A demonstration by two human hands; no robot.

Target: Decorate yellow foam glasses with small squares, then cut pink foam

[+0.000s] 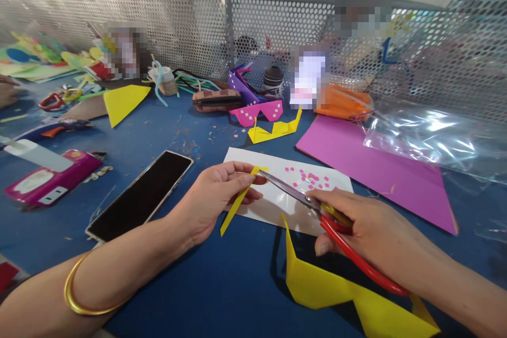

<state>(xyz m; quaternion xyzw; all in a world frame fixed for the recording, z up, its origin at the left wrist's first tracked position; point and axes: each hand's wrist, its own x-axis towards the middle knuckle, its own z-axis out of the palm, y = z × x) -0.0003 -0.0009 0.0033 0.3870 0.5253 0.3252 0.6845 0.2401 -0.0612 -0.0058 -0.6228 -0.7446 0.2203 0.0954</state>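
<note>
Between the fingers of my left hand [222, 190] is a narrow yellow paper strip [236, 207], its long end pointing down toward me. My right hand [368, 227] grips a pair of scissors [291, 190] with red and yellow handles. The scissor tips meet the strip's upper end at my left fingertips. Under both hands lies a white sheet [261, 208] with several small pink paper squares [312, 178] on it. Nearest my right hand stands a yellow paper glasses shape [320, 282], its lens outlines toward me.
A black-screened phone [142, 195] lies left of my left hand. Behind the sheet are pink paper glasses [259, 112], smaller yellow glasses [275, 129] and a lit phone [309, 78]. Purple paper [380, 169] and clear plastic [428, 132] lie right; a magenta tool [53, 177] sits left.
</note>
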